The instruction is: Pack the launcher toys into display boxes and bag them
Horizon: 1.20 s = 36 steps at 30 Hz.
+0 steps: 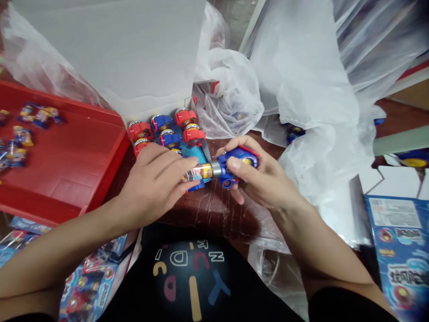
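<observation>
A blue toy with red edges and a gray collar is gripped between the thumb and fingers of my right hand. Joined end to end with the collar is a clear tube with yellow contents and a printed wrap. The fingers of my left hand close round the tube's other end, partly hiding it. Behind my left hand, red toys and blue toys stand in rows in an open white box. My left hand covers some of them.
At left is a red tray with several small wrapped pieces. Clear plastic bags lie behind the box and at right. Printed blue packaging is at the lower right, with more packs at the lower left.
</observation>
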{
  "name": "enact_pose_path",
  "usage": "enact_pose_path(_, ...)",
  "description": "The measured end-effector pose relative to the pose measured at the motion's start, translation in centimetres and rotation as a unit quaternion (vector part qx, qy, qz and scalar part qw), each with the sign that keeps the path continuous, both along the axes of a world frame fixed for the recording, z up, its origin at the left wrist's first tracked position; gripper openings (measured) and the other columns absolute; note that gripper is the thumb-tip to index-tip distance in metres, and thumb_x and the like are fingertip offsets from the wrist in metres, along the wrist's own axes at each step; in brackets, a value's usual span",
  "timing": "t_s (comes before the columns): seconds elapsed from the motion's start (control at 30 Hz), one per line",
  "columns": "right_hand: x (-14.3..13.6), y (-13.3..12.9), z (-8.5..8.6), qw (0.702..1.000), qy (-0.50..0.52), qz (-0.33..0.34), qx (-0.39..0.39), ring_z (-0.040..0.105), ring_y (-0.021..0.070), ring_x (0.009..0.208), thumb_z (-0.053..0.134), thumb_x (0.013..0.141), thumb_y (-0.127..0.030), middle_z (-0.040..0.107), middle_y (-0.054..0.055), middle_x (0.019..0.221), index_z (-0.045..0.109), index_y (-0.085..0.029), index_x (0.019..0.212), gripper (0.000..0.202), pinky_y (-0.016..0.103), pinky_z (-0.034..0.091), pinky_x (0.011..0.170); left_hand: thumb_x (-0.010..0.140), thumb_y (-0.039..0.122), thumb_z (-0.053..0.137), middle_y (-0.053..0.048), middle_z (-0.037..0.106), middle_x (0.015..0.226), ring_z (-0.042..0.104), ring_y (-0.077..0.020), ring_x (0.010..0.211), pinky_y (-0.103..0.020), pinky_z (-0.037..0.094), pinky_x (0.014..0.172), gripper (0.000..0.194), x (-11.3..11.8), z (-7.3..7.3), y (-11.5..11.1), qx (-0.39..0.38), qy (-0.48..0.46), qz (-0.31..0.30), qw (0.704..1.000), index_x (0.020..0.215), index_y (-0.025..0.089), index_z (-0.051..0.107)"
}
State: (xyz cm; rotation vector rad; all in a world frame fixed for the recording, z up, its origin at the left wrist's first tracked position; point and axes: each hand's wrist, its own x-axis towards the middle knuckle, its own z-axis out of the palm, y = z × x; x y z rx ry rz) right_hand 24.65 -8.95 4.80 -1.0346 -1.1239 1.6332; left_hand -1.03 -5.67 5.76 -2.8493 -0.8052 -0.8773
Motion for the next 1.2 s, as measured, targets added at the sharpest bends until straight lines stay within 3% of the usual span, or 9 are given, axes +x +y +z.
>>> enact_pose_path(0.13, 0.8, 1.1, 0.5, 0.999, 0.005, -0.030, -0.043, 0.050, 0.0073, 0.045, 0.076, 0.087, -0.064, 0.067, 0.000, 0.096, 0.055, -0.027, 0.110, 0.048, 0.021, 0.031, 0.027, 0.096, 0.020, 0.074, -0.003, 0.075, 0.127, 0.067, -0.0270, 0.113, -0.047, 0.051, 0.100, 0.048, 0.1, -0.7, -0.5, 0.115, -0.004, 0.030, 0.993, 0.141, 0.028, 0.060)
enact_pose_path(0.23, 2.0, 2.6, 0.3, 0.978, -0.031, -0.186, 0.086, 0.062, 0.0146, 0.055, 0.056, 0.094, -0.077, 0.070, 0.005, 0.091, 0.059, -0.025, 0.095, 0.052, 0.024, 0.038, 0.034, 0.093, 0.038, 0.080, -0.014, 0.059, 0.152, 0.060, -0.0353, 0.131, -0.054, 0.050, 0.107, 0.068, -0.2, -1.3, -0.9, 0.034, 0.030, 0.052, 0.998, 0.152, 0.023, 0.050)
enact_pose_path(0.3, 2.9, 3.5, 0.0, 0.942, -0.116, -0.242, 0.200, 0.068, 0.0196, 0.070, 0.042, 0.099, -0.078, 0.070, 0.007, 0.086, 0.062, -0.024, 0.087, 0.059, 0.030, 0.051, 0.049, 0.092, 0.044, 0.079, -0.015, 0.066, 0.142, 0.066, -0.0351, 0.120, -0.051, 0.054, 0.098, 0.060, -0.2, -2.2, -1.6, -0.012, 0.069, 0.037, 0.997, 0.142, 0.017, 0.058)
enact_pose_path(0.4, 3.4, 4.0, -0.7, 0.888, -0.299, -0.084, 0.339, 0.067, 0.0223, 0.089, 0.037, 0.107, -0.067, 0.069, 0.008, 0.096, 0.066, -0.023, 0.099, 0.053, 0.039, 0.056, 0.077, 0.097, 0.029, 0.074, -0.010, 0.076, 0.109, 0.071, -0.0270, 0.092, -0.043, 0.056, 0.078, 0.032, 0.1, -3.8, -2.9, -0.012, 0.108, 0.043, 0.993, 0.123, 0.011, 0.069)
enact_pose_path(0.5, 3.0, 4.3, -1.4, 0.825, -0.414, 0.039, 0.382, 0.065, 0.0229, 0.094, 0.044, 0.107, -0.059, 0.069, 0.008, 0.106, 0.064, -0.023, 0.110, 0.042, 0.039, 0.053, 0.080, 0.096, 0.021, 0.074, -0.010, 0.074, 0.096, 0.070, -0.0255, 0.082, -0.040, 0.054, 0.071, 0.029, 0.4, -4.7, -3.8, -0.003, 0.092, 0.092, 0.991, 0.121, 0.008, 0.070)
enact_pose_path(0.7, 1.7, 6.1, -3.6, 0.753, -0.505, 0.109, 0.408, 0.065, 0.0214, 0.092, 0.038, 0.106, -0.060, 0.071, 0.009, 0.114, 0.063, -0.020, 0.113, 0.048, 0.031, 0.041, 0.063, 0.097, 0.024, 0.073, -0.018, 0.060, 0.151, 0.061, -0.0380, 0.134, -0.051, 0.053, 0.103, 0.028, 0.6, -4.5, -3.5, -0.011, 0.103, 0.098, 0.990, 0.123, 0.012, 0.071)
enact_pose_path(0.83, -0.1, 7.6, -4.0, 0.695, -0.532, 0.195, 0.442, 0.060, 0.0165, 0.076, 0.033, 0.107, -0.051, 0.072, 0.006, 0.104, 0.064, -0.018, 0.108, 0.045, 0.029, 0.028, 0.056, 0.102, 0.026, 0.067, -0.016, 0.062, 0.149, 0.060, -0.0361, 0.138, -0.053, 0.051, 0.108, 0.024, 0.6, -4.7, -3.1, -0.047, 0.121, 0.083, 0.988, 0.123, 0.014, 0.070)
enact_pose_path(1.07, -2.0, 8.4, -4.5, 0.636, -0.613, 0.167, 0.437, 0.063, 0.0165, 0.081, 0.025, 0.111, -0.061, 0.072, 0.005, 0.122, 0.066, -0.021, 0.123, 0.058, 0.032, 0.020, 0.053, 0.100, 0.028, 0.070, -0.013, 0.062, 0.150, 0.063, -0.0323, 0.134, -0.058, 0.046, 0.114, 0.028, -1.3, -3.3, -3.7, -0.131, 0.051, 0.077, 0.987, 0.126, 0.020, 0.066)
enact_pose_path(1.2, -2.0, 8.4, -5.3, 0.612, -0.643, 0.132, 0.441, 0.068, 0.0170, 0.088, 0.016, 0.114, -0.055, 0.072, 0.004, 0.122, 0.069, -0.024, 0.112, 0.061, 0.033, 0.022, 0.053, 0.097, 0.022, 0.072, -0.005, 0.063, 0.149, 0.063, -0.0296, 0.133, -0.056, 0.049, 0.117, 0.039, -5.8, -2.7, -0.8, -0.086, -0.059, 0.215, 0.971, 0.134, 0.027, 0.065)
